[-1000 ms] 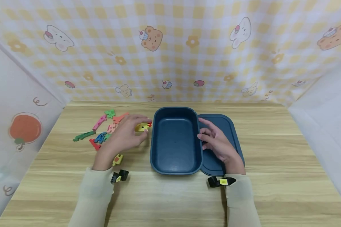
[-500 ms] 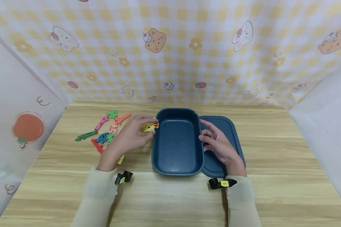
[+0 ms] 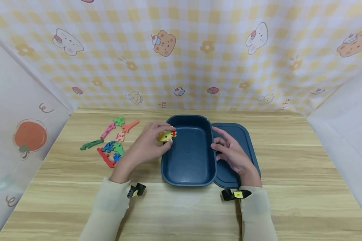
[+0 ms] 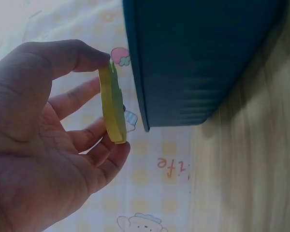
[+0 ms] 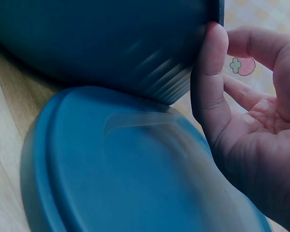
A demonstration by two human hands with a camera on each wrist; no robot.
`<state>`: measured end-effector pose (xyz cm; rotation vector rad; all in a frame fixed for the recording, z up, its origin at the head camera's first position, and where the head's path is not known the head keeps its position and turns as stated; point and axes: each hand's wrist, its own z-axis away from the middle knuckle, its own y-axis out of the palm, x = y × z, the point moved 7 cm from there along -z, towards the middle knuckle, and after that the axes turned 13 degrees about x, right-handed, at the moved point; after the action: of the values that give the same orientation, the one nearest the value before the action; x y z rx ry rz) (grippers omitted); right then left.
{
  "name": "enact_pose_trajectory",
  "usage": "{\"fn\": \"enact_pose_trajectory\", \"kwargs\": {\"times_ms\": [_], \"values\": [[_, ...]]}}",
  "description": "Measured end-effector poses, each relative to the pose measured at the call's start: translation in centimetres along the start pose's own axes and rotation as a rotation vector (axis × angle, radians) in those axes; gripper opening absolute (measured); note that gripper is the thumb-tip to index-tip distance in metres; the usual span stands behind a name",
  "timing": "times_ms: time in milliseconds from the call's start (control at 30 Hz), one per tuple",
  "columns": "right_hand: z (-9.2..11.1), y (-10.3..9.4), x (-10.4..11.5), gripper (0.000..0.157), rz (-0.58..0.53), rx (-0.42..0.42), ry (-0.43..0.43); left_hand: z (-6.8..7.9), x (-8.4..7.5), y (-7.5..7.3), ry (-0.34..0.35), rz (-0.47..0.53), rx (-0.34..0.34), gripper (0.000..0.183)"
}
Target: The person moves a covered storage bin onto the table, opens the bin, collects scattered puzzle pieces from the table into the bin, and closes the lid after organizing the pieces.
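Note:
A yellow puzzle piece [image 3: 165, 136] with a dark eye spot and red parts is pinched between the thumb and fingers of my left hand [image 3: 149, 142]. In the head view it overlaps the left rim of a deep blue box [image 3: 188, 157]. The left wrist view shows the yellow piece [image 4: 113, 104] edge-on, held up beside the box's outer wall [image 4: 183, 63]. On the other side, my right hand [image 3: 232, 152] rests its thumb and index fingertip against the box's right rim, not wrapped round it. The right wrist view has the thumb [image 5: 213, 72] on the outer wall.
A blue lid [image 3: 245, 147] lies on the table right of the box, partly under the right hand. Several colourful puzzle pieces [image 3: 108, 146] are scattered at the left, including a green strip [image 3: 92, 144] and a red one [image 3: 105, 157]. A patterned curtain [image 3: 181, 67] hangs behind.
My left hand has carried the yellow piece rightward, from beside the box to over its left rim. My right hand has stayed at the right rim.

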<state>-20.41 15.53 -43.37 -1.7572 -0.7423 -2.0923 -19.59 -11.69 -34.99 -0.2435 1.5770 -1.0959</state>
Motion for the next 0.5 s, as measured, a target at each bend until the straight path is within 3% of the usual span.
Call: {"fn": "enact_pose_trajectory", "kwargs": {"times_ms": [500], "values": [[0.1,-0.1,-0.1,0.069,0.002,-0.004,0.005,-0.5,-1.1,1.4,0.057,-0.022,0.01,0.04]]}}
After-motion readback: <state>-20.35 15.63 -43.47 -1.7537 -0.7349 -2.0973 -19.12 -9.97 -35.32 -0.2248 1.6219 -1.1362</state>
